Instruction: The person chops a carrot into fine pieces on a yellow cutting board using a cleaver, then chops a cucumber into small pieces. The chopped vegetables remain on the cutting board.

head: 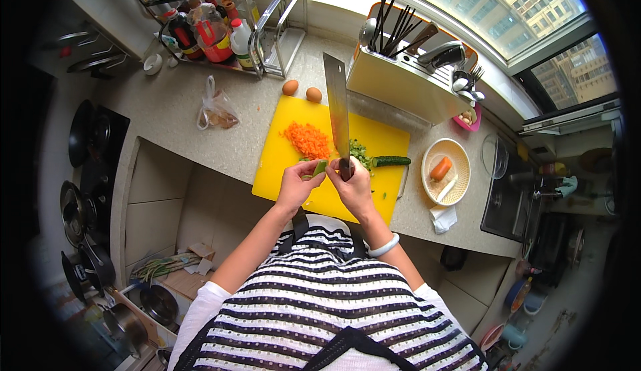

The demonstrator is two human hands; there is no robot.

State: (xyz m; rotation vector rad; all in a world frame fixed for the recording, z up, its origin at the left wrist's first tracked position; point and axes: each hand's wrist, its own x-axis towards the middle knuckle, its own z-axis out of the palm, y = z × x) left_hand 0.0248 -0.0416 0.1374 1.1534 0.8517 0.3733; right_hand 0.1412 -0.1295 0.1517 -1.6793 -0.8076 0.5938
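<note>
My right hand (352,186) grips the dark handle of a cleaver (338,105), whose wide blade points up and away from me. Between the fingers of my left hand (296,184) is a green vegetable piece (320,167), close to the right hand's fingertips. Both hands are over a yellow cutting board (273,168). A heap of diced carrot (307,139) lies on the board beyond my left hand. Chopped green pieces (358,151) lie right of the blade, partly hidden by it. Beside them a cut cucumber length (391,161) reaches the board's right edge.
Two brown eggs (302,90) sit at the board's far edge. Behind stands a knife and chopstick holder (395,88). To the right, a woven-look basket (425,186) holds a carrot piece and a white stalk. A knotted plastic bag (218,110) and a bottle rack (210,65) are left.
</note>
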